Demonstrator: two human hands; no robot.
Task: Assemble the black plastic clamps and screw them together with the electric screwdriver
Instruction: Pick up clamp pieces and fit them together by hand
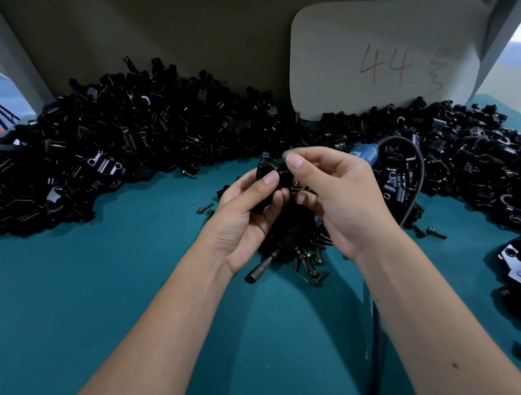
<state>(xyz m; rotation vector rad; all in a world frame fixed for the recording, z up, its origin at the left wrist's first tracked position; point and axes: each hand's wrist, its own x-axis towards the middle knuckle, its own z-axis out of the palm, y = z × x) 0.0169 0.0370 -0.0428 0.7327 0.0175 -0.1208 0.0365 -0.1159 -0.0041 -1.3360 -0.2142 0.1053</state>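
Observation:
My left hand [243, 221] grips a black plastic clamp [269, 174] above the table, thumb across its front. A screw sticks up from the clamp's top left corner. My right hand [333, 198] is next to it, its curled fingers holding several small screws [298, 188] and its forefinger and thumb pinched over the clamp's top. The electric screwdriver [282, 251] lies on the green table below my hands, its metal bit [255, 275] pointing toward me, its blue rear end [365, 152] behind my right hand.
Large heaps of black clamp parts [96, 154] ring the far side of the green table [80, 307], left and right [481, 162]. Loose screws [308, 263] lie by the screwdriver. A black cable [374, 354] runs toward me. A white card marked 44 [386, 56] leans at the back.

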